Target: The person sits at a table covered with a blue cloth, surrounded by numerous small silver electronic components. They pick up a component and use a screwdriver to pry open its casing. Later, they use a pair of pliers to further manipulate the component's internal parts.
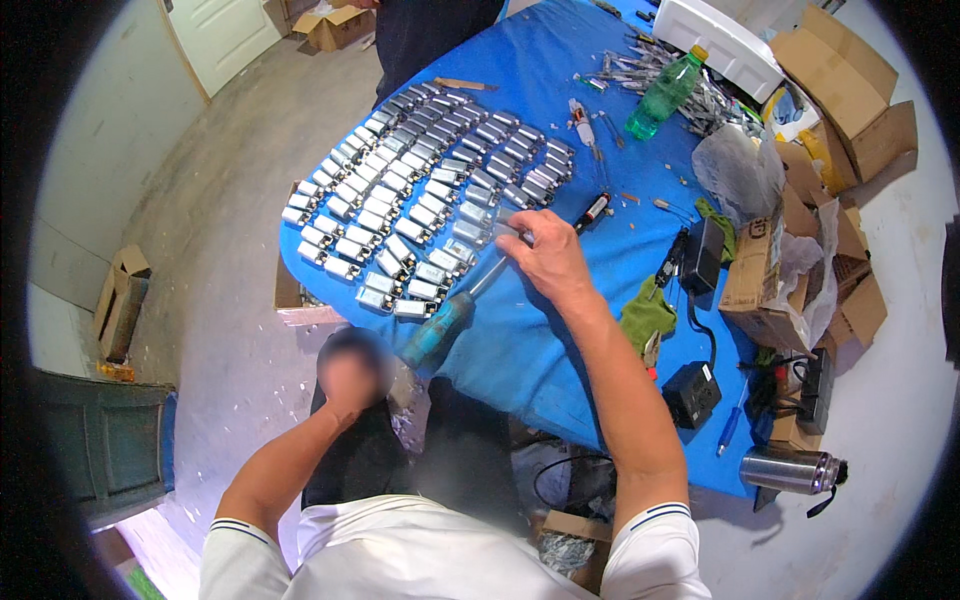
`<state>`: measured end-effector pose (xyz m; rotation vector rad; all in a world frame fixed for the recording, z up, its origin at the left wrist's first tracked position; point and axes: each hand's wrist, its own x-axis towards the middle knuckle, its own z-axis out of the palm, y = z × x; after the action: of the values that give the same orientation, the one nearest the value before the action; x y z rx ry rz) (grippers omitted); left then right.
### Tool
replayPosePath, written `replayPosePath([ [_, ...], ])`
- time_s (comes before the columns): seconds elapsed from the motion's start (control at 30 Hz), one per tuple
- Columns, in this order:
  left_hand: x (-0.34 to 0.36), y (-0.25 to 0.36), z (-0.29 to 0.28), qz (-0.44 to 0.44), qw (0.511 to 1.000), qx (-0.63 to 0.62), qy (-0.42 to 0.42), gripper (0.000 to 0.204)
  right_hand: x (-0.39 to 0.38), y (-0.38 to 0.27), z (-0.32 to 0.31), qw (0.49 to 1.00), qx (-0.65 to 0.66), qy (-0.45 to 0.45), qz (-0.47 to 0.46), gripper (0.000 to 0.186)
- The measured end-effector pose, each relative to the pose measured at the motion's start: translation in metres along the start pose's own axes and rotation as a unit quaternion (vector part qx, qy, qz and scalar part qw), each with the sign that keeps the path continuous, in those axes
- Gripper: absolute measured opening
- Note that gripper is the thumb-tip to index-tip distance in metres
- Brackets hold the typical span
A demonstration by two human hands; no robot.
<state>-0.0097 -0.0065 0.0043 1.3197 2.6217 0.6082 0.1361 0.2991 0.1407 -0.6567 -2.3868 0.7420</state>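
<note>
My right hand (548, 256) is over the blue-covered table, its thumb and fingers drawn together at the right edge of the rows of small silver rectangular metal parts (385, 190). What sits between the fingertips, if anything, is too small to make out. Just below lies a teal-handled object with a pale, narrow shaft (440, 328), its shaft reaching toward my right hand. My left hand (352, 370) is low, over my dark-clothed leg by the table's near left edge. A blur hides its fingers.
A green bottle (667, 92) stands among loose metal pieces at the far right. Black power adapters (702, 255), green cloths (646, 318) and open cardboard boxes (765, 275) crowd the right side. A steel flask (790, 469) lies at the near right corner. Someone in dark clothing (430, 35) stands beyond the table.
</note>
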Motion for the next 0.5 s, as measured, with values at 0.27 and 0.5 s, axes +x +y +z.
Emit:
replayPosePath([
  [0.27, 0.0, 0.002, -0.001, -0.072, 0.995, 0.027, -0.068, 0.014, -0.004, 0.005, -0.004, 0.999, 0.047, -0.021, 0.014, 0.033],
  [0.5, 0.003, 0.005, -0.004, -0.084, 0.994, 0.023, -0.061, 0.019, -0.002, 0.02, -0.043, 0.865, 0.401, -0.037, 0.3, 0.024],
])
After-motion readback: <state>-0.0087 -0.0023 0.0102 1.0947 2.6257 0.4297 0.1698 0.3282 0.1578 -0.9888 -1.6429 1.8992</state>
